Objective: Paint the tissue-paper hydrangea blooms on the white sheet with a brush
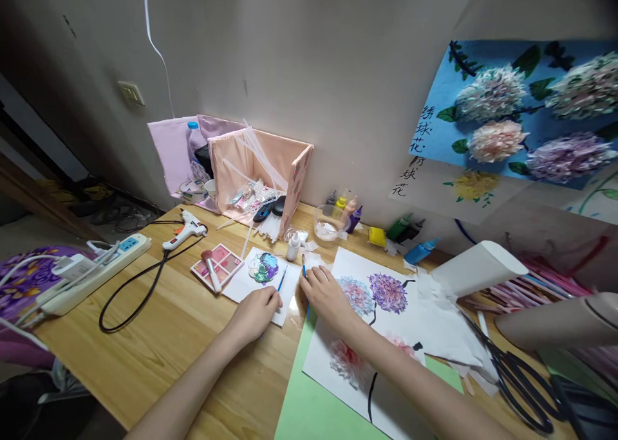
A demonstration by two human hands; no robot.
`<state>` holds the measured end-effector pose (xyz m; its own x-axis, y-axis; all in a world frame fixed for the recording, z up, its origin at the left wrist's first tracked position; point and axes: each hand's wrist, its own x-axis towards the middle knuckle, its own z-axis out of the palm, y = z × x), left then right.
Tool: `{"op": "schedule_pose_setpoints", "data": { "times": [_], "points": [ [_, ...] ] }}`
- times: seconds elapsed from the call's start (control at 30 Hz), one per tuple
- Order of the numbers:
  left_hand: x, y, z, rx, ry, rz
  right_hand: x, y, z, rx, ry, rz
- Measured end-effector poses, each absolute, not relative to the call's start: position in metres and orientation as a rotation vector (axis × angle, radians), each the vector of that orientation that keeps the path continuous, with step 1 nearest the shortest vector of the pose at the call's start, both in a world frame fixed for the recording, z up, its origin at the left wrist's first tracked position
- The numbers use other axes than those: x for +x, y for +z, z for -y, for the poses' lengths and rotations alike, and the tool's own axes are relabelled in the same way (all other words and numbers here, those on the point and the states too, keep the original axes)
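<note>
My left hand (257, 311) is closed around a thin paintbrush (282, 279), its tip pointing up and away from me. It rests at the front edge of a small white sheet (236, 291). On that sheet lies a flower-shaped palette (264, 268) smeared with green, blue and purple paint. My right hand (324, 292) is closed on a second paintbrush (304, 267) with a blue handle, held upright. Under my right forearm is a white picture sheet (345, 256) with fluffy raised flowers, one a purple flower (388, 292). The forearm hides part of them.
A green sheet (297, 395) lies beneath the picture. Leftward are a makeup palette (224, 266), a glue gun (186, 229) and a power strip (96, 273). Paint bottles (355, 218) and a clear bowl (331, 224) stand by the wall. Black scissors (519, 379) lie right.
</note>
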<state>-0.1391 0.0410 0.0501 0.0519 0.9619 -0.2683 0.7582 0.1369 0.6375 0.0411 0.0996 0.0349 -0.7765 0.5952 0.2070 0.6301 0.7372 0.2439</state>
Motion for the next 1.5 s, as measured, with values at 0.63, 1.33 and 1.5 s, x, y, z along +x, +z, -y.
{"op": "schedule_pose_setpoints", "data": {
  "times": [0.63, 1.33, 1.5],
  "points": [
    [-0.132, 0.055, -0.032, 1.651, 0.506, -1.314, 0.034, 0.070, -0.066, -1.036, 0.159, 2.708],
    [-0.140, 0.035, -0.042, 1.929, 0.423, -1.648, 0.038, 0.065, -0.127, -1.083, 1.081, 2.357],
    [-0.141, 0.032, -0.043, 1.917, 0.423, -1.646, 0.041, 0.077, -0.129, -0.974, 0.981, 2.510]
  ]
}}
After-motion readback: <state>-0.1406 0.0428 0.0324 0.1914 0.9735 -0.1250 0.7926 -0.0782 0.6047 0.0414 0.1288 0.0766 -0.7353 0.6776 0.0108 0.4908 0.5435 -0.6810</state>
